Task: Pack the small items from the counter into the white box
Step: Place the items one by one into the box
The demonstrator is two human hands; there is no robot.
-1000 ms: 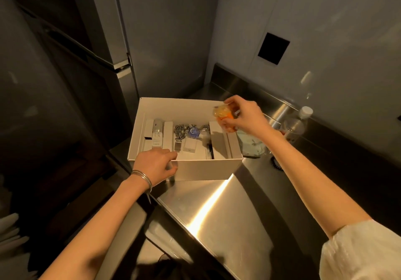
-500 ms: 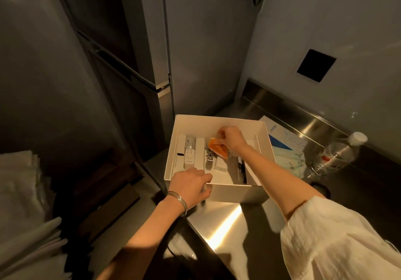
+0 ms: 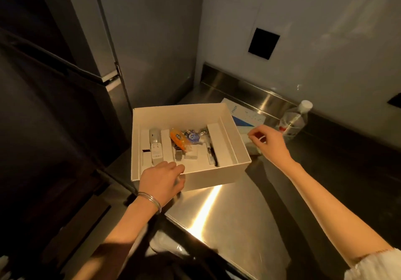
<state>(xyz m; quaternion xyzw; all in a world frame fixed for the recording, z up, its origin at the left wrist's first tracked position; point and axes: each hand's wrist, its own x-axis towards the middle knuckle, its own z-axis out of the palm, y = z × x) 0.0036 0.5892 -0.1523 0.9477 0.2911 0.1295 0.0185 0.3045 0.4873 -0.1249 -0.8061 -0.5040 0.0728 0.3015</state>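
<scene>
r hand (image 3: 269,142) off orange pkt (image 3: 178,140), now in box (image 3: 217,175).

Stainless-steel counter (image 3: 238,225): brushed top w/ raised backsplash at rear, bright glare streak front-centre.

On it:
- Open-topped white cardboard box (image 3: 217,177), at left end.
- Flat blue-and-white carton (image 3: 247,116), just behind box's rt wall.
- Pale packet (image 3: 252,150) beside the rt wall, partly hidden.
- Clear plastic bottle w/ white cap (image 3: 295,123), rt rear, cap toward backsplash.
</scene>
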